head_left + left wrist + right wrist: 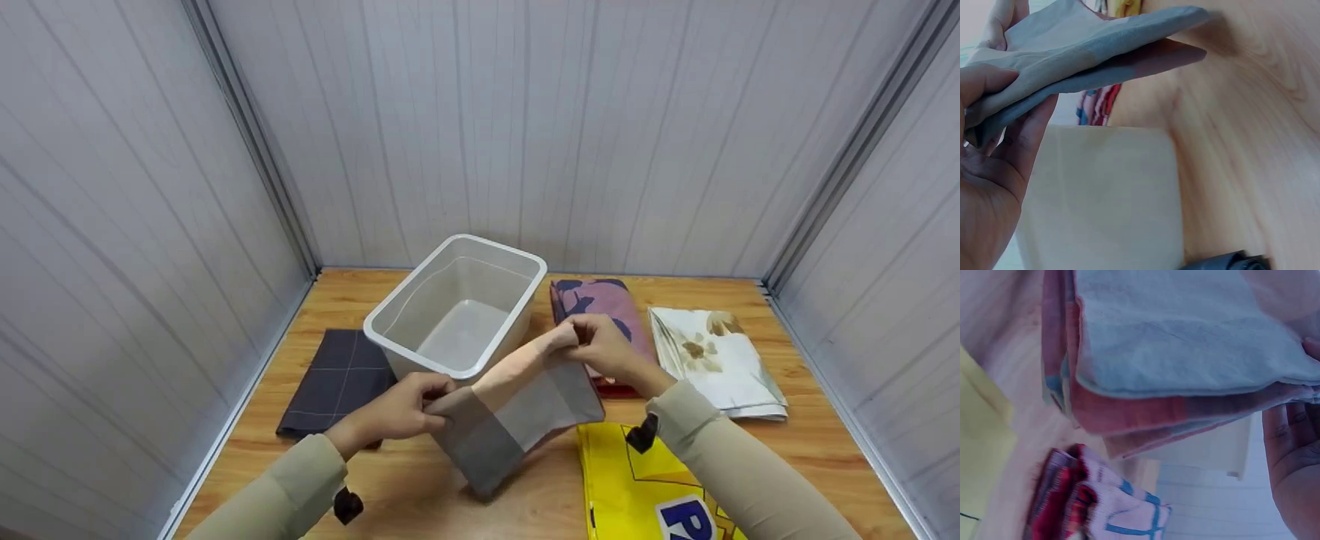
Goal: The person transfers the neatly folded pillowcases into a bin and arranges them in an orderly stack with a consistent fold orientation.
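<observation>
A folded checked cloth (517, 412) in grey and beige is held up in front of a white plastic bin (480, 281). My left hand (401, 409) pinches its left corner, thumb on top and fingers beneath. At the upper right corner, my right hand (606, 349) grips the same cloth between thumb and fingers. Several stacked layers of the cloth (1185, 354) show in the right wrist view, their loose edges hanging apart. The left wrist view has the cloth (1089, 50) above the bin's outer wall (1106, 191).
Left of the bin lies a dark folded cloth (341, 375) with thin pale lines. A purple patterned folded cloth (607, 300) and a white floral one (712, 360) lie to the right. A yellow package (622, 480) is at the front right. Panelled walls enclose the wooden table (405, 487).
</observation>
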`<state>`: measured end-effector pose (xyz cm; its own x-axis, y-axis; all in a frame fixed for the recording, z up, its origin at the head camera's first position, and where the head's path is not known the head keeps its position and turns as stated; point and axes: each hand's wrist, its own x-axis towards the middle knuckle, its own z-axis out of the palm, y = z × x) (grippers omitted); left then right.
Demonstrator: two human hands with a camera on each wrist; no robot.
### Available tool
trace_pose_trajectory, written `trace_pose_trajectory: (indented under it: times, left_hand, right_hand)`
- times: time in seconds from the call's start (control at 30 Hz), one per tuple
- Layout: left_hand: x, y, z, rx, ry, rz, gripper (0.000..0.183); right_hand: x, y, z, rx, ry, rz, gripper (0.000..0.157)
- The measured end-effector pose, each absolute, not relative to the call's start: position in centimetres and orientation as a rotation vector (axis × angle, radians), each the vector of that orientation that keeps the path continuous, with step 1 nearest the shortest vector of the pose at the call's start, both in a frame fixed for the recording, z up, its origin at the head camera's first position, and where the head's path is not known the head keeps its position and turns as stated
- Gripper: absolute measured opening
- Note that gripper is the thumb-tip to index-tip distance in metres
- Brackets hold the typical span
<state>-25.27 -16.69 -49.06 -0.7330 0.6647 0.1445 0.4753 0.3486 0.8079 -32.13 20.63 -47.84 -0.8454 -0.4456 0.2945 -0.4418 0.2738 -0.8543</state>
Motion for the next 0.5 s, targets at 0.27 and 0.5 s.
trace_pose_trajectory:
  times: [0.27,0.5]
  left_hand:
    - [-25.4,-15.9,-47.8,1.036,2.414,1.386,0.025]
    - [-25.5,-15.1,-47.6,1.101,2.480,1.476,0.023]
  right_hand:
    - [-32.5,20.9,-44.9,-0.848,2.529,-1.689,0.013]
    - [-32.4,20.8,-42.2,-0.875,2.632,-1.595,0.013]
